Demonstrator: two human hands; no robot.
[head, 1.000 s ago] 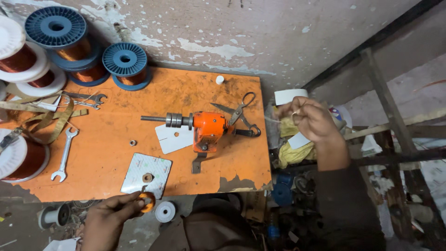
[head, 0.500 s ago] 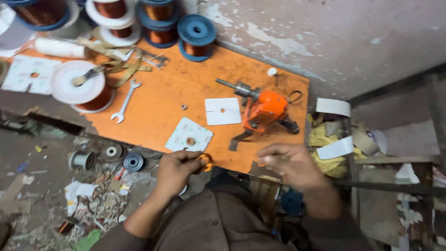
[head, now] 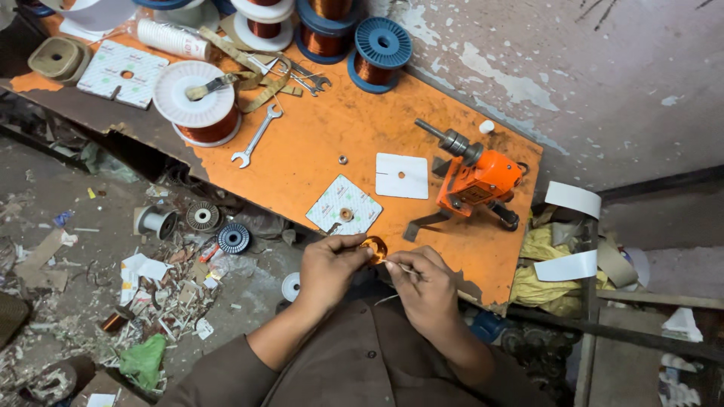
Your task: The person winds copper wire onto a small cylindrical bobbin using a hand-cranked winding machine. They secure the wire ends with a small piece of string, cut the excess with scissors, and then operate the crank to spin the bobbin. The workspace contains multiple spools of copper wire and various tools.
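Here, on the head camera, I see both hands meeting at the near edge of the orange table [head: 317, 158]. The left hand [head: 329, 265] pinches a small copper coil [head: 375, 248] between thumb and fingertips; the coil sits just off the table's near edge, touching the fingers of both hands. The right hand [head: 424, 283] is closed on a thin pale strip [head: 400, 265] whose tip meets the coil.

On the table, just beyond the coil, I count two square plates: a patterned plate [head: 344, 205] nearest the hands and a plain white plate [head: 402, 175] behind it. To the right of these stands one orange winding tool [head: 477, 179] with a metal chuck. One spanner [head: 256, 136] lies left of the plates, beside one large white spool [head: 199, 103] of copper wire. At the table's far edge I count two blue spools [head: 381, 50] clearly, with more cut off by the frame. One small nut [head: 342, 160] lies between spanner and white plate.
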